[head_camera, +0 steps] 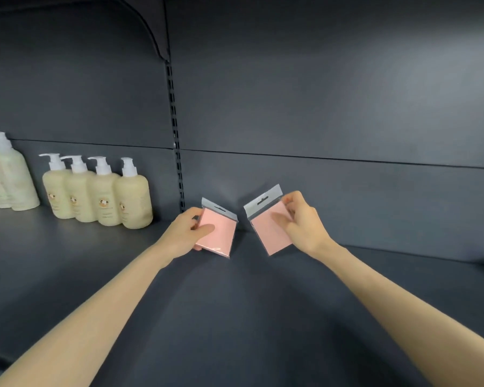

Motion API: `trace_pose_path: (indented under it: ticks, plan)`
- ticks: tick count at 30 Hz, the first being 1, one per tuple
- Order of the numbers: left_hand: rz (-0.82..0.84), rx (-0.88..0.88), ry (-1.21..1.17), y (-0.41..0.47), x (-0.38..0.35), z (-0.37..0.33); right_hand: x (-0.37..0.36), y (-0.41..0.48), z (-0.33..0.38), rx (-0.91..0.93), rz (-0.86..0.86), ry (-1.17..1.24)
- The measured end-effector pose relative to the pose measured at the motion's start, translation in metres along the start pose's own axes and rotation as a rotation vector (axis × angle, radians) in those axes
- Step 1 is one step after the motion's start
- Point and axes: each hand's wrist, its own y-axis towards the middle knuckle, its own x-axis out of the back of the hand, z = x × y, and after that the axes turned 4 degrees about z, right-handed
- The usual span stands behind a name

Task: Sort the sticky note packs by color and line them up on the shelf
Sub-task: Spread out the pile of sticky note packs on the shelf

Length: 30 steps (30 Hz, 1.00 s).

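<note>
Two pink sticky note packs with grey hang tabs are held near the back of a dark shelf (235, 303). My left hand (186, 233) grips the left pink pack (220, 236), thumb across its front, the pack tilted slightly right. My right hand (302, 222) pinches the right pink pack (266, 233) by its right edge, thumb on the front, the pack tilted left. The packs' lower corners are close to the shelf surface; whether they touch it is unclear. The two packs stand apart, with a narrow gap between them.
Several cream pump bottles (101, 196) stand in a row on the shelf at the left, with taller ones (6, 177) at the far left edge. A slotted upright (176, 135) runs down the dark back panel just behind the left pack.
</note>
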Motion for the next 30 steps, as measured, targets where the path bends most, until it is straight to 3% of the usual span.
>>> trace_pose_path:
  ticks: [6,11,17,22,30]
  plan:
    - [0.097,-0.003,0.001,0.027,0.011,0.020,-0.023,0.008,0.012,-0.060,-0.054,-0.054]
    - [0.130,-0.032,0.363,0.044,0.020,0.036,-0.043,0.009,0.025,-0.093,-0.134,-0.108]
    - [0.183,-0.189,0.580,0.045,0.033,0.047,-0.070,0.011,0.041,-0.168,-0.196,-0.031]
    - [0.172,-0.273,0.568,0.042,0.055,0.050,-0.089,0.014,0.049,-0.239,-0.115,0.036]
    - [0.178,-0.429,0.480,0.033,0.068,0.047,-0.114,0.011,0.051,-0.320,0.085,-0.290]
